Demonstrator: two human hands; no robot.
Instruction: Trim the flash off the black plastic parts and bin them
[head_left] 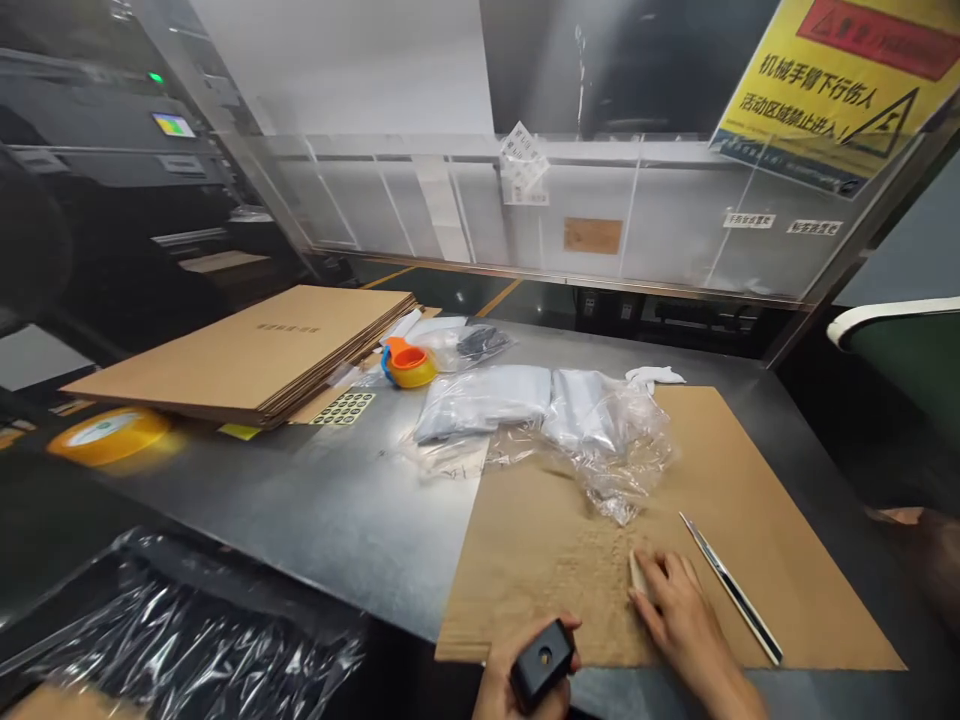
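My left hand (495,680) is closed around a black block-shaped part (541,662) with a round hole in its face, at the front edge of the table. Over the cardboard sheet (757,540), my right hand (679,605) pinches a small pale flat piece (637,572); its kind is unclear. The cardboard under its fingertips looks scuffed and wrinkled. Just right of this hand lies a slim utility knife (731,588) with its blade pointing away from me. Beyond both hands, clear plastic bags (615,450) with silvery-white packets (517,395) rest partly on the cardboard.
Flat cardboard sheets (255,345) are stacked at the left, near a yellow tape roll (112,435), an orange tape dispenser (411,362) and a sticker sheet (343,408). A clear panel (360,200) stands behind the metal table (375,520). Black plastic (225,630) fills the lower left.
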